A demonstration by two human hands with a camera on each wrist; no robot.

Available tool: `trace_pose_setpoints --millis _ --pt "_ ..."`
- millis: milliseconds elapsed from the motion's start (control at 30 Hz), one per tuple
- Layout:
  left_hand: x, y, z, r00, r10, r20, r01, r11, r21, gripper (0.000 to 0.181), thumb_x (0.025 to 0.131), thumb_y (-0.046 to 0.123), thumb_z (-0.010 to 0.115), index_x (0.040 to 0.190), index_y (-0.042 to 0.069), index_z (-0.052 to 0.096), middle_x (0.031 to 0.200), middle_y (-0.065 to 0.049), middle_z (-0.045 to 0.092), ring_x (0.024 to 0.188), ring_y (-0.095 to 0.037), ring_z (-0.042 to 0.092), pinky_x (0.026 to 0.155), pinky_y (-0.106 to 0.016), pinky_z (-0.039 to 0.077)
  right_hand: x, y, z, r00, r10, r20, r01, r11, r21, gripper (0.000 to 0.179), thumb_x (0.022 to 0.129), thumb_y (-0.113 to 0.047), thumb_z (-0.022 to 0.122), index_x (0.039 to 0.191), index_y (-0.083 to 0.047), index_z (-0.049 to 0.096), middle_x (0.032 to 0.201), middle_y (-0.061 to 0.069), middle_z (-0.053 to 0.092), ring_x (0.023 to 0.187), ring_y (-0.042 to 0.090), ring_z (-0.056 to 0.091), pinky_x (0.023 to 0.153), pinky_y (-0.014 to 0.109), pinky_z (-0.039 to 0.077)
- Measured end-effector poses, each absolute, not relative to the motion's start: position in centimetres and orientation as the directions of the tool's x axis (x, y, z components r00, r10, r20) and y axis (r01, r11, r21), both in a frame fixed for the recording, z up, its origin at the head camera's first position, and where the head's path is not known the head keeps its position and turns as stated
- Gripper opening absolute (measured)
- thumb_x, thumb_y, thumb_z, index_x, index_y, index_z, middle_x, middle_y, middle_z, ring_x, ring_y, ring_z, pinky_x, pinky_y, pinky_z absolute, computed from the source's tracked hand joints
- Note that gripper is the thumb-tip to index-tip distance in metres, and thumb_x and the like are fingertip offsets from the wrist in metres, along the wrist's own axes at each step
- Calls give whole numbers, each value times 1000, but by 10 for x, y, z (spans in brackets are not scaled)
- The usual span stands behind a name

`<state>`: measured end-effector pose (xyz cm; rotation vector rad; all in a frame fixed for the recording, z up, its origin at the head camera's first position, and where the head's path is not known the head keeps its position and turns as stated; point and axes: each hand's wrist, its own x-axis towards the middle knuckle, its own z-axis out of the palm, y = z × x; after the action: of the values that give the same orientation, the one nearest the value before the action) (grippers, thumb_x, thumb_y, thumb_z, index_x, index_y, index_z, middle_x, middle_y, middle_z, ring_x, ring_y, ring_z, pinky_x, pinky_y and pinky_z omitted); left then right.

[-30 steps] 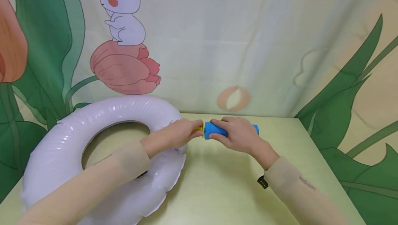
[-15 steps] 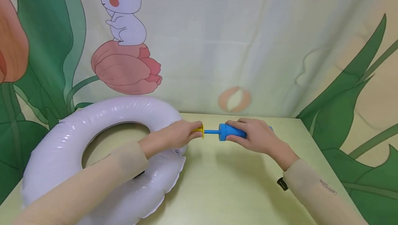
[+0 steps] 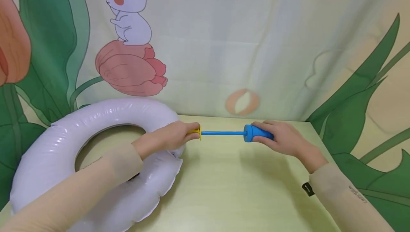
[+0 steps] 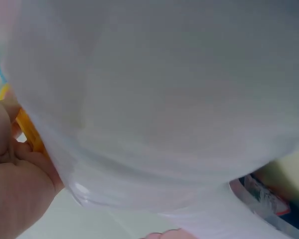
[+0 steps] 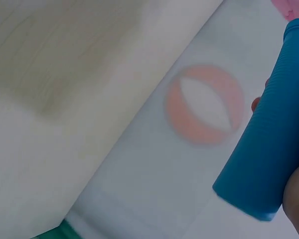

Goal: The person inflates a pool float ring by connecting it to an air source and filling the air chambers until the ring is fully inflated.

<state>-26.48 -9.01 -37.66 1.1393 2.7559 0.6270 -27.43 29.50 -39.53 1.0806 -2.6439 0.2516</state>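
Observation:
A hand pump with a blue barrel (image 3: 250, 133) and a yellow handle (image 3: 196, 131) is held level above the table, its thin blue rod (image 3: 222, 133) drawn far out. My left hand (image 3: 174, 136) grips the yellow handle over the right side of a white inflatable swim ring (image 3: 105, 112). Around the barrel curl the fingers of my right hand (image 3: 285, 137). The right wrist view shows the ribbed barrel (image 5: 269, 129) from beside, fingertips peeking past its far edge. In the left wrist view the ring (image 4: 154, 99) fills most of the picture, hiding part of the handle (image 4: 30, 130).
The swim ring lies on the left of the pale green table (image 3: 205, 189), reaching near its back edge. Behind stands a curtain (image 3: 205, 47) printed with a rabbit, tulips and leaves. A black clip (image 3: 308, 189) hangs at the right sleeve.
My right hand has moved right with the barrel, pulling the rod out from almost fully in. My left hand, still on the handle, has shifted slightly left.

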Motion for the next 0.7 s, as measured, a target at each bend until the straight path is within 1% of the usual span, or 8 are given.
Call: trace_pose_setpoints --millis 100,167,300,433,567,700 --pt "-265 -88 -377 -703 704 97 671 613 417 12 108 21 56 99 13 55 70 4 42 59 -13 40 61 -29 36 -272 284 -392 -654 -675 342 -722 692 -14 52 96 -44 71 139 -14 64 112 5 70 90 22 68 73 40 56" --pt "-265 -87 -376 -695 710 110 680 601 420 12 107 21 57 99 13 55 70 4 42 59 -12 39 61 -28 36 -270 275 -390 -616 -694 373 -745 667 12 51 96 -41 72 137 -12 65 108 6 71 87 22 68 71 40 55" --pt "-266 -84 -376 -691 713 123 688 595 416 10 106 19 60 99 12 57 71 4 45 60 -12 41 62 -28 37 -268 257 -394 -575 -704 416 -770 638 16 49 95 -40 73 134 -11 66 102 5 70 83 20 67 68 38 54" --pt "-264 -76 -376 -690 716 109 690 605 398 9 106 19 61 101 12 59 71 4 48 60 -12 42 60 -27 37 -266 246 -403 -586 -696 414 -765 644 -2 50 96 -41 72 135 -11 66 99 4 69 80 18 65 67 35 53" --pt "-262 -67 -379 -677 730 93 695 593 407 9 106 20 61 103 11 60 73 4 50 60 -11 43 60 -26 38 -262 239 -406 -595 -691 411 -758 653 -1 50 97 -45 70 134 -12 66 98 3 69 78 17 65 65 34 52" --pt "-260 -60 -380 -680 728 89 693 597 404 9 105 19 62 103 11 59 73 4 50 60 -11 44 59 -26 39 -260 229 -406 -571 -705 422 -772 635 16 53 101 -54 60 132 -13 67 95 3 69 76 17 64 64 33 52"
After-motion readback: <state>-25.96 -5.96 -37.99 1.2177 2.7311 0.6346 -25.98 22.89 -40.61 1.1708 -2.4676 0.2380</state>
